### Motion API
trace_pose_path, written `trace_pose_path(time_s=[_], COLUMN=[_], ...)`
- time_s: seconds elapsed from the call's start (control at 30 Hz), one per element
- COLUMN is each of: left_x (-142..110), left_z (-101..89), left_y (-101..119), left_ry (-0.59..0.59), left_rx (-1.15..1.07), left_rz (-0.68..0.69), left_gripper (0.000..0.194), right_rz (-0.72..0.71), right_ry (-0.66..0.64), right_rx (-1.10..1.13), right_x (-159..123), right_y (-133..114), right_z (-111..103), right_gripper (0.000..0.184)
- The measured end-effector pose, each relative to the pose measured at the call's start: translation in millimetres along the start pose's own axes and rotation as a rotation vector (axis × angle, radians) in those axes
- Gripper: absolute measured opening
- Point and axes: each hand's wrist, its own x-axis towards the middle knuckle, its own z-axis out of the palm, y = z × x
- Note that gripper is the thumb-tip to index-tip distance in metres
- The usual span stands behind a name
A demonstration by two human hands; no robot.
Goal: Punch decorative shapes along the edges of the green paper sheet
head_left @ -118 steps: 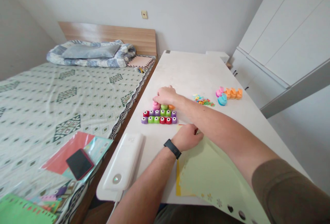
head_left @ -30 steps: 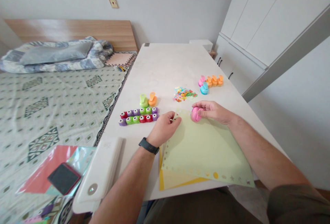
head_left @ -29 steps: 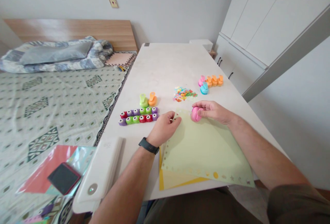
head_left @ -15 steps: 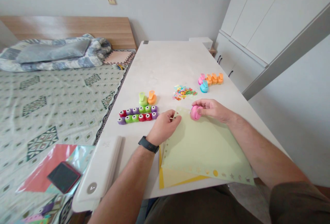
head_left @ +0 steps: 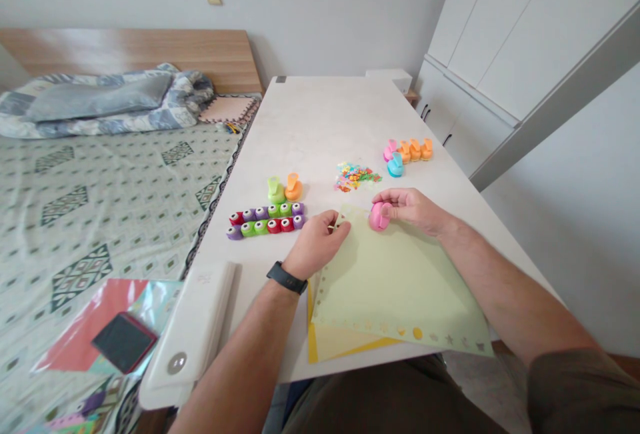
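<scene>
A pale green sheet of paper (head_left: 400,281) with shapes punched along its left and near edges lies at a slant in front of me. My left hand (head_left: 325,237) pinches its far left corner between thumb and fingers. At the sheet's far edge, my right hand (head_left: 407,211) grips a pink craft punch (head_left: 380,217), thumb on its near side. Whether the paper sits inside the punch's slot I cannot tell. Under the green sheet, a yellow sheet (head_left: 313,347) sticks out at the left and near side. Beyond the hands lies a pile of colourful paper cutouts (head_left: 356,177).
Two rows of small punches (head_left: 267,221) stand left of my left hand, with a green punch (head_left: 276,190) and an orange punch (head_left: 293,187) behind. More punches (head_left: 414,150) stand far right. A white laminator-like device (head_left: 195,334) lies near left, beside the bed with a phone (head_left: 124,343).
Both hands keep their holds on the sheet and the pink punch, almost unmoved. The whole view has shifted very slightly.
</scene>
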Motion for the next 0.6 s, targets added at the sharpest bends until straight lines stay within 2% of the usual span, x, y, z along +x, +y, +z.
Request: trace_pose_path(time_s=[0.17, 0.4, 0.6], left_x=[-0.1, 0.3, -0.2], left_z=[-0.2, 1.2, 0.5], left_y=[0.5, -1.9, -0.7], left_ry=[-0.013, -0.034, -0.031], left_rx=[0.003, 0.018, 0.030], left_rz=[-0.005, 0.008, 0.011], left_gripper=[0.028, 0.029, 0.030], right_rz=[0.000, 0.031, 0.030], right_ry=[0.008, 0.103, 0.043], right_rx=[0.002, 0.053, 0.034], right_x=[0.8, 5.8, 1.9], right_y=[1.0, 6.4, 2.3], right_z=[0.7, 2.7, 1.0], right_gripper=[0.051, 0.042, 0.049])
